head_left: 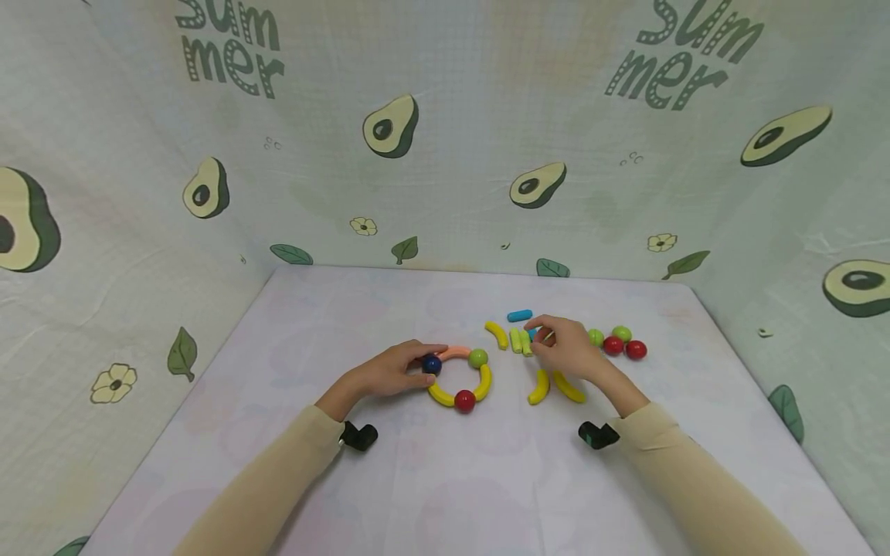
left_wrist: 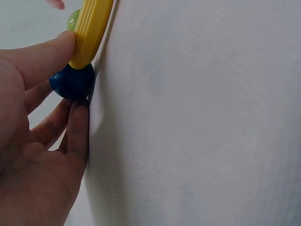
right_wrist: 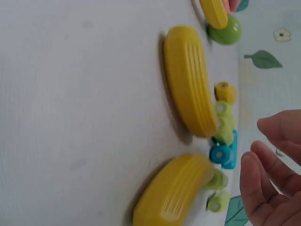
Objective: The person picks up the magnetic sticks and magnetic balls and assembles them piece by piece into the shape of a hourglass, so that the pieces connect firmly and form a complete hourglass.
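Note:
On the table lies a ring of magnetic toy pieces: a dark blue ball point(head_left: 432, 364), a salmon curved bar point(head_left: 456, 352), a green ball point(head_left: 477, 357), a red ball point(head_left: 464, 401) and two yellow curved bars point(head_left: 484, 383). My left hand point(head_left: 399, 369) holds the ring at its left side, thumb against a yellow curved bar point(left_wrist: 94, 33) and fingers at the blue ball point(left_wrist: 73, 84). Above short light green bars point(head_left: 515, 340) and a partly hidden blue bar point(head_left: 533, 333) hovers my right hand point(head_left: 566, 349). Its thumb and fingertips stand apart, nothing visible between them.
Two yellow curved bars point(head_left: 538, 387) lie in front of the right hand, another yellow bar point(head_left: 497, 334) left of the green bars. A blue bar point(head_left: 519, 316) lies behind. Red balls point(head_left: 636, 350) and green balls point(head_left: 622, 333) cluster at right. Patterned cloth point(head_left: 459, 154) encloses the table.

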`<action>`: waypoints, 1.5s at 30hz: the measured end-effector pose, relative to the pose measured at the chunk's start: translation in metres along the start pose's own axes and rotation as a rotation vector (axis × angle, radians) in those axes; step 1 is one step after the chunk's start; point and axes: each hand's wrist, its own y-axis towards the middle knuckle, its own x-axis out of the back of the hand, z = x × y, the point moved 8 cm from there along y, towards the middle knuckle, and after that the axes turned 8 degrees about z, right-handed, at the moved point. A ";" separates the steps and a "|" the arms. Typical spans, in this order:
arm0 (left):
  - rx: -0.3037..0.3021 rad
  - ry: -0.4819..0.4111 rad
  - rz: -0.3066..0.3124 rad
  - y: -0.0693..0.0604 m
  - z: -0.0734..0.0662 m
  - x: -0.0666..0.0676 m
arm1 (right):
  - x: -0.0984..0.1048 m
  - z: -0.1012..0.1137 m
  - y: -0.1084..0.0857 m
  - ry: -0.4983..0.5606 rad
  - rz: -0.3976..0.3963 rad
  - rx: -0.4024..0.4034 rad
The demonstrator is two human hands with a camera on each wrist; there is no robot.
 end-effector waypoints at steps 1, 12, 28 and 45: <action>0.001 0.000 0.000 0.000 0.000 0.000 | 0.004 -0.004 -0.001 -0.013 -0.012 -0.008; 0.015 0.023 0.008 0.001 0.001 0.000 | 0.008 -0.042 -0.002 -0.039 0.015 -0.129; 0.016 0.004 0.006 0.002 0.002 0.000 | 0.005 -0.049 0.001 -0.103 0.099 -0.178; 0.032 0.009 0.012 0.004 0.001 -0.001 | 0.007 -0.011 -0.008 0.027 -0.002 0.010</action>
